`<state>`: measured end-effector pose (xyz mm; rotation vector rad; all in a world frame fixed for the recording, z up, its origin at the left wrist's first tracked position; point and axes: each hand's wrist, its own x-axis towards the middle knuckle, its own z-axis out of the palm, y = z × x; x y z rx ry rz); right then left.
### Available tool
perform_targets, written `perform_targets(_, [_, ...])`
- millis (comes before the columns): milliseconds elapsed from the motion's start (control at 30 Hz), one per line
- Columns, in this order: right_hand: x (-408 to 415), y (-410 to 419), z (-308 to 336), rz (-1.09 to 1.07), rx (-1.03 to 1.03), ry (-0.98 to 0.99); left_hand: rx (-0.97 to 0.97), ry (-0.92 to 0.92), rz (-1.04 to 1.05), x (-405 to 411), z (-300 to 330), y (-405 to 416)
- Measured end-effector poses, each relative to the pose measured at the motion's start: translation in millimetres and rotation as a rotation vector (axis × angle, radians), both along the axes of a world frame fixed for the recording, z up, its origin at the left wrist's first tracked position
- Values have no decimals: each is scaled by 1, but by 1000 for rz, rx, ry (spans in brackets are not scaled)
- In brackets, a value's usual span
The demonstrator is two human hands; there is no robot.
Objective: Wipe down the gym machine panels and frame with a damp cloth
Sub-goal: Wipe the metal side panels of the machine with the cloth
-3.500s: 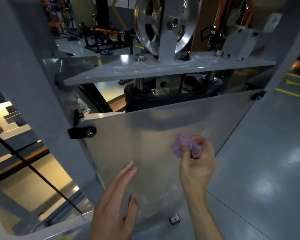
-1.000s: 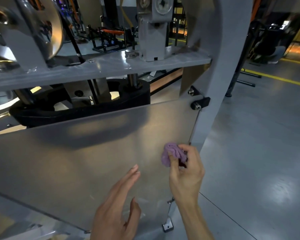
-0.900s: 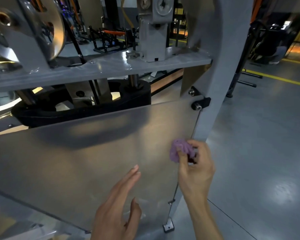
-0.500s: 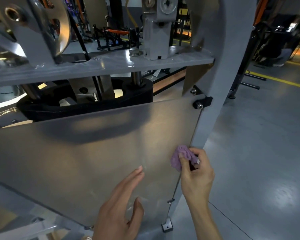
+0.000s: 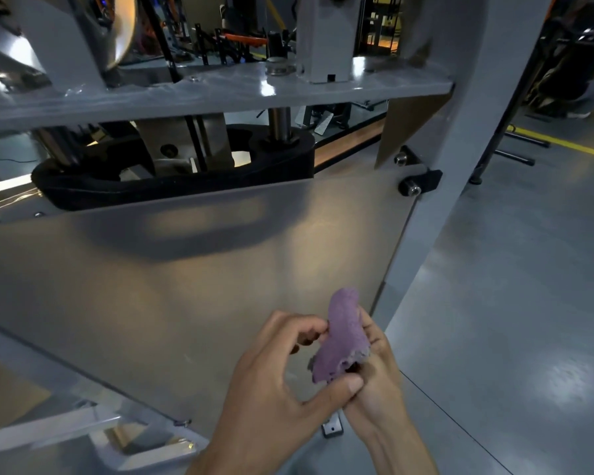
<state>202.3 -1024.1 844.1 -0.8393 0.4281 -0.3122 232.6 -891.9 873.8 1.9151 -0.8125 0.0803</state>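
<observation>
A small purple cloth is held between both hands, in front of the lower right part of the frosted panel. My left hand pinches its left edge with fingertips and thumb. My right hand holds the cloth from the right, its fingers behind the fabric. The cloth is off the panel. The grey frame upright stands just right of the panel, with a grey crossbar above.
A black weight block and steel guide rod sit behind the panel's top edge. A black bracket with a bolt clamps the panel to the upright. Grey floor with a yellow line lies to the right.
My right hand lifted the cloth off the panel's right edge and drew it back. My left hand, open before, came over and took hold of the cloth's left edge.
</observation>
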Motion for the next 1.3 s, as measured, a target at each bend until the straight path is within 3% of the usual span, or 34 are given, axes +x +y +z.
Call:
perform_targets(100, [-1,5,-3,-71,-35,9,17,-38,37,-5,-4,-4])
perform_targets(300, [-13,8,-10,-193,-471,-38,-13,177,137,-18,-11,-11])
perform_targets(467, [-30,4,-19,-268,-603,28,20,244,187,-12,-13,-13])
perform_targets(567, [-41,-5,-26,-363,-1056,-19,-3,363,173,-9,-13,-12])
perform_targets(667, [-47,-8,-31,-179,-1369,-184,-112,563,110,-6,-12,-14])
perform_targets(767, [-48,-7,-38,-108,-1430,-213,-194,667,105,-2,-12,-15])
perform_targets(867, [-47,-6,-45,-225,-1380,-183,-263,729,56,-4,-11,-14])
perform_targets(1000, [-46,-15,-44,-364,-1296,-104,-236,722,-59,-8,-8,-11])
perform_targets(1167, [-33,-56,-9,-558,-1404,44,-120,672,-37,-12,-22,2])
perform_targets(1300, [-13,-71,22,-697,-1518,-5,-123,690,-1,-16,-29,12])
